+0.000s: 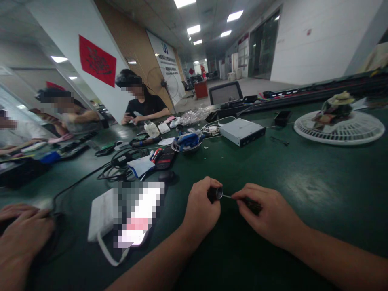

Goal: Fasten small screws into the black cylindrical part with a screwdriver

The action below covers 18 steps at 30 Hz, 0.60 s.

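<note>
Your hands meet low over the dark green workbench (306,178), nearer you than the pale grey metal drive box (242,132), the landmark for this scene. Your left hand (201,208) is curled closed around a small black cylinder (215,194), which sits at its fingertips and thumb, gripped firmly and held out toward the right. Your right hand (266,214) is nearly closed in a pinch on the dark handle of a slim screwdriver (250,204), whose thin steel shaft runs across the small gap between your hands, its tip meeting the cylinder's end.

Beyond the cylinder and left of the drive box, a shallow metal bowl (186,147) holds a blue-and-white bundle. Farther left of the box lie a black computer mouse (166,176) and a tangle of black cables (119,165). To the box's right, a round white plastic fan guard (339,128) lies flat on the bench, with a small figurine (335,106) on it. Left of the box and closer to you sits a flat white block (101,214) beside a pixelated patch. At the frame's lower left, apart from your own, a co-worker's hand (21,232) rests on a dark object. Across the bench, a person in a black T-shirt (147,106) works with both hands.
</note>
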Available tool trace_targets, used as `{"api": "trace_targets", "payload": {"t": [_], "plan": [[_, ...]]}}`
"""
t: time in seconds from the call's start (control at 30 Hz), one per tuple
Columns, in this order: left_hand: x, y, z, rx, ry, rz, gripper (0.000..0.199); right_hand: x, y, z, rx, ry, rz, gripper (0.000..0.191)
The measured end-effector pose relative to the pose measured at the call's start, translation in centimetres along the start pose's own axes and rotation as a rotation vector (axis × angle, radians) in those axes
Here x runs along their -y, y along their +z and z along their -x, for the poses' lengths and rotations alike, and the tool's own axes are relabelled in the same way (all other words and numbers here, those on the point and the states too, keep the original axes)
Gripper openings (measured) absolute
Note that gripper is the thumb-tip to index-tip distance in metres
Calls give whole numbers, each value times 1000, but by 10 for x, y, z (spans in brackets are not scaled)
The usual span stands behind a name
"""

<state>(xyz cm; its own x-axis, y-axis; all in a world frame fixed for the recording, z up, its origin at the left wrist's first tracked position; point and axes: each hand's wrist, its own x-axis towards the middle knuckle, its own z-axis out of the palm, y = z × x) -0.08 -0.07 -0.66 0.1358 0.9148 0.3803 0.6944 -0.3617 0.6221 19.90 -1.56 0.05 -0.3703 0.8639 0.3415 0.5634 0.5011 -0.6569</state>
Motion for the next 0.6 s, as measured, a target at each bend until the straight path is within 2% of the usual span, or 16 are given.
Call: {"api": "trace_targets", "payload": {"t": [0.13, 0.23, 0.33, 0.43, 0.5, 0.6], "plan": [[-2, 0, 0, -5, -2, -12, 34, -1, 0, 0, -38, 77, 68, 20], [-2, 0, 0, -17, -17, -9, 36, -1, 0, 1, 14, 29, 72, 20], [-2, -1, 0, -14, 21, 17, 37, 0, 0, 2, -2, -34, 34, 23], [-3, -1, 0, -5, 27, 20, 34, 0, -1, 2, -44, 11, 68, 22], [-3, -2, 0, -10, 6, 6, 33, 1, -2, 2, -21, 29, 106, 19], [-2, -1, 0, -19, 8, -6, 35, 2, -2, 3, 34, -22, 98, 20]]}}
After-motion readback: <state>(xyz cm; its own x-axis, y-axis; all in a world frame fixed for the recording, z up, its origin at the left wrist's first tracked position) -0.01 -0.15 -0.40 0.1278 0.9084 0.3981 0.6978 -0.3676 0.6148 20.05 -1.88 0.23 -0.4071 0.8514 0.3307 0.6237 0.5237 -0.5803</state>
